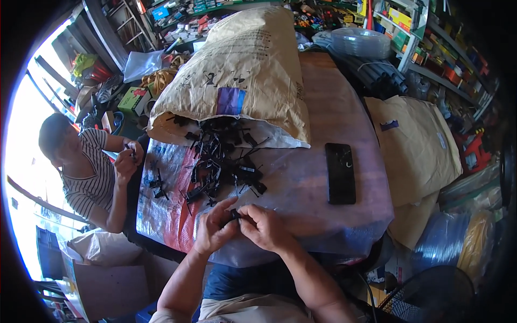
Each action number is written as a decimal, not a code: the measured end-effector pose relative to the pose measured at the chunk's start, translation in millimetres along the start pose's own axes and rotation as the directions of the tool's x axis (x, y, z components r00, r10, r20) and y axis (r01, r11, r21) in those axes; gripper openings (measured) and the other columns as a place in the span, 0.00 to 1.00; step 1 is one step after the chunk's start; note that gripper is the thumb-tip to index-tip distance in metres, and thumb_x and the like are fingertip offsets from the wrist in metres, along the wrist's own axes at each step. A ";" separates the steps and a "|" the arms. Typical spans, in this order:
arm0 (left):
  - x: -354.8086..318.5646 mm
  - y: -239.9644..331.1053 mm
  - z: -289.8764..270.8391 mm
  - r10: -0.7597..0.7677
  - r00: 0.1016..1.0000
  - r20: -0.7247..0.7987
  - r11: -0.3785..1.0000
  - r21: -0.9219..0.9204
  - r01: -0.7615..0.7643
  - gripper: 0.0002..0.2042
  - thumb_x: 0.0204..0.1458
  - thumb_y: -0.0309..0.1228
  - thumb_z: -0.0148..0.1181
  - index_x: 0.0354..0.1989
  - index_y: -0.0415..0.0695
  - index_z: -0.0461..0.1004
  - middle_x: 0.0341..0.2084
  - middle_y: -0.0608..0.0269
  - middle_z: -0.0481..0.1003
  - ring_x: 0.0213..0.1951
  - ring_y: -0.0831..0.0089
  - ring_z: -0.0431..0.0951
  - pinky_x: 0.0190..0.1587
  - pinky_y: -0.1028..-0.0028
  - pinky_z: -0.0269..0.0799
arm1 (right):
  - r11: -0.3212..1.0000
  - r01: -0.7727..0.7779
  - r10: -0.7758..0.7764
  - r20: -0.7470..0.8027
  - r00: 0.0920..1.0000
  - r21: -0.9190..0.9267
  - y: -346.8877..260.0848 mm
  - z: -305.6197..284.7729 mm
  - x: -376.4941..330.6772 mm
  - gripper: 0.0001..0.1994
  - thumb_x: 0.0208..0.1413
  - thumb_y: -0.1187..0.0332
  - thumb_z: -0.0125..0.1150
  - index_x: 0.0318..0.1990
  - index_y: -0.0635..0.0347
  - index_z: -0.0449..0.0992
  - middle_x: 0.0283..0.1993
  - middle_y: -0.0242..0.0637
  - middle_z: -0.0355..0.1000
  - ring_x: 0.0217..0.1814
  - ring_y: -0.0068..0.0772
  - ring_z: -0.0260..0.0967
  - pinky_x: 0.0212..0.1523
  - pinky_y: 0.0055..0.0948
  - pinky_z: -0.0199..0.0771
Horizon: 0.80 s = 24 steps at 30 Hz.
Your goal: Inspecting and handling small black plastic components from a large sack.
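Between the fingertips of both hands is a small black plastic part, partly covered by the fingers. My left hand pinches it from the left, and my right hand grips it from the right, above the table's near edge. Just beyond lies a heap of black plastic parts with thin stems, spilling from the mouth of a large brown paper sack. A few loose black parts lie left of the heap.
A black phone lies right of the heap on the plastic-sheeted table. At the left edge sits another person in a striped shirt, holding something small. Another paper sack stands at the right, below crowded shelves.
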<state>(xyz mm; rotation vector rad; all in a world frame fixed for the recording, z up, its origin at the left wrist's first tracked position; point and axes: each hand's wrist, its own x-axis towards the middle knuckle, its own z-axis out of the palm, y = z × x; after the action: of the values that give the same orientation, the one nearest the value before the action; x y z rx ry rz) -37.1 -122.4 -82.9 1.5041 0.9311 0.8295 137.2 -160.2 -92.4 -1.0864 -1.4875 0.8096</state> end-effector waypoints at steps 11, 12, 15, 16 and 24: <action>14.8 12.1 -1.5 -0.170 0.985 -0.009 0.784 -0.607 0.130 0.12 0.44 0.19 0.47 0.40 0.40 0.64 0.29 0.60 0.72 0.30 0.71 0.74 0.34 0.74 0.74 | 0.808 -0.066 -0.036 -0.162 0.986 -0.585 4.1 -29.9 27.7 0.15 0.49 0.72 0.61 0.47 0.63 0.73 0.43 0.49 0.74 0.46 0.54 0.72 0.44 0.41 0.74; 16.6 13.4 -1.2 -0.165 0.986 -0.002 0.777 -0.617 0.128 0.12 0.44 0.19 0.47 0.40 0.40 0.64 0.29 0.60 0.72 0.30 0.71 0.74 0.34 0.74 0.74 | 0.790 -0.023 -0.099 -0.166 0.981 -0.612 9.6 -31.8 31.0 0.15 0.50 0.72 0.60 0.46 0.62 0.73 0.42 0.47 0.73 0.44 0.53 0.72 0.42 0.42 0.74; 16.7 13.1 -10.5 -0.170 0.986 -0.007 0.810 -0.570 0.136 0.11 0.43 0.18 0.47 0.38 0.40 0.64 0.25 0.62 0.69 0.27 0.73 0.72 0.30 0.75 0.71 | 0.769 0.042 -0.253 -0.243 0.936 -0.638 10.2 -42.5 41.6 0.13 0.52 0.72 0.58 0.46 0.63 0.73 0.42 0.48 0.71 0.40 0.52 0.73 0.37 0.41 0.74; 16.0 10.0 -15.3 -0.173 0.985 0.022 0.798 -0.582 0.153 0.11 0.43 0.19 0.50 0.37 0.40 0.64 0.24 0.61 0.70 0.26 0.71 0.73 0.31 0.74 0.71 | 0.842 -0.038 -0.170 -0.332 0.928 -0.538 9.9 -44.2 41.1 0.12 0.52 0.74 0.58 0.46 0.64 0.74 0.41 0.47 0.71 0.36 0.47 0.73 0.34 0.35 0.74; 9.7 33.7 -23.1 -0.071 0.991 0.117 0.910 -0.398 0.113 0.16 0.58 0.37 0.59 0.46 0.38 0.71 0.28 0.67 0.73 0.27 0.81 0.69 0.30 0.79 0.67 | 0.992 0.009 0.003 -0.096 0.995 0.125 -36.7 -40.3 18.7 0.06 0.57 0.80 0.56 0.41 0.69 0.74 0.43 0.39 0.69 0.32 0.21 0.69 0.31 0.19 0.71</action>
<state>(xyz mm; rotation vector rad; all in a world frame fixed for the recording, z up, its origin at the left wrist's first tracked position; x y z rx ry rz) -49.7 -105.7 -46.5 1.1214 0.6975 0.8123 168.8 -158.3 -44.3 -1.0148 -1.3392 0.8264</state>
